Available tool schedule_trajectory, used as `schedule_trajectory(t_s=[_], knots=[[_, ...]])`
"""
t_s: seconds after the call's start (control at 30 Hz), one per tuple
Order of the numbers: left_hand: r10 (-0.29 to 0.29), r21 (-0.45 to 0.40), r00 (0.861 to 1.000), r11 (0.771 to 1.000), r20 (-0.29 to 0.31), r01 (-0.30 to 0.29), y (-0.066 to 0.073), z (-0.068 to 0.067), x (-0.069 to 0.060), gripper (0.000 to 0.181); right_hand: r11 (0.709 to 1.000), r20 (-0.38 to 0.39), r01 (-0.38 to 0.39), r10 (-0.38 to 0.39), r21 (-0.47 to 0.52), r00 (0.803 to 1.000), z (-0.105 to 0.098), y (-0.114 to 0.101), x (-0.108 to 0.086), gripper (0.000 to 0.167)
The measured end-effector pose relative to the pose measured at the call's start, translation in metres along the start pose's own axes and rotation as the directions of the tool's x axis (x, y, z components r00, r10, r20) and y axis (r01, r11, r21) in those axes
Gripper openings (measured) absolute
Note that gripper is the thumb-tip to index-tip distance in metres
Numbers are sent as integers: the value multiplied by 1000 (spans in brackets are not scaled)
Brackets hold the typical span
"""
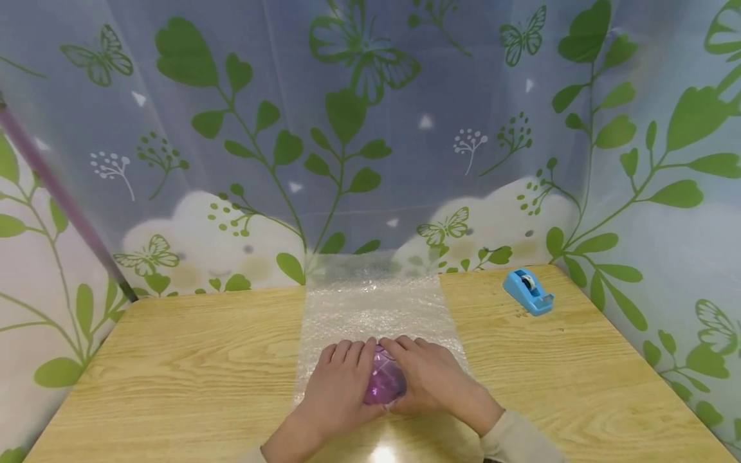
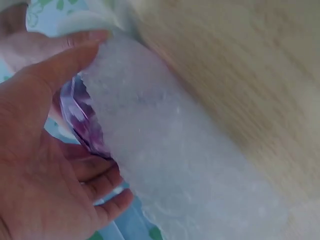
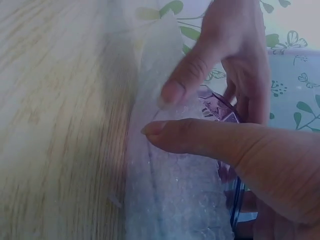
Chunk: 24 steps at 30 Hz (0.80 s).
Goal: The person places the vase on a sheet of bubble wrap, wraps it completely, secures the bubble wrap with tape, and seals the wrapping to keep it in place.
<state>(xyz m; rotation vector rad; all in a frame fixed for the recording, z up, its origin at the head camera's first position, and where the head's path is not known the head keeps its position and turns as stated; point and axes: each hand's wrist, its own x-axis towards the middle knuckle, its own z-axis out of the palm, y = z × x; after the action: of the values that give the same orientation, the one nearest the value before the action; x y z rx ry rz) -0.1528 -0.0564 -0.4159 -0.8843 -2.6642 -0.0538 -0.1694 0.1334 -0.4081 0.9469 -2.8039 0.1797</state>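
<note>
A purple, clear, faceted glass-like object (image 1: 386,379) is held between both hands near the front of the table. My left hand (image 1: 341,386) grips its left side and my right hand (image 1: 433,376) its right side. Bubble wrap (image 2: 170,140) covers the near side of the object, with the thumbs pressing on it. In the right wrist view, the faceted rim of the purple object (image 3: 220,107) shows past the wrap's edge, and fingers curl round its far side. The rest of the bubble wrap sheet (image 1: 370,308) lies flat beyond the hands. The object's exact kind is hidden.
A blue tape dispenser (image 1: 528,292) stands at the back right of the wood-grain table (image 1: 220,360). Leaf-patterned curtains (image 1: 370,161) enclose the back and sides, and the sheet's far end touches the back one. A thin dark pole (image 1: 69,199) slants at the left.
</note>
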Motion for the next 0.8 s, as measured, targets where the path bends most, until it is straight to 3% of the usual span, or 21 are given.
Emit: schedule_trajectory(t_s=[0.17,0.3,0.43,0.57,0.8], knots=[[-42,33,999,999,-27,43,12,-3,-7,89,999,22,-11,10,34,1000,-2,2,1,90],[-44,125,997,991,-64,52,19,-2,-10,93,999,42,-17,15,47,999,-3,3,2,92],[-87,150,996,984,-31,91,25,4,-10,102,998,58,-26,22,63,998,-5,3,4,89],[-110,192,994,975,-12,110,30,10,-8,96,996,70,-45,39,77,997,-5,4,5,87],[-86,235,988,965,-129,114,27,22,-2,90,992,89,-76,67,99,994,-6,4,5,90]])
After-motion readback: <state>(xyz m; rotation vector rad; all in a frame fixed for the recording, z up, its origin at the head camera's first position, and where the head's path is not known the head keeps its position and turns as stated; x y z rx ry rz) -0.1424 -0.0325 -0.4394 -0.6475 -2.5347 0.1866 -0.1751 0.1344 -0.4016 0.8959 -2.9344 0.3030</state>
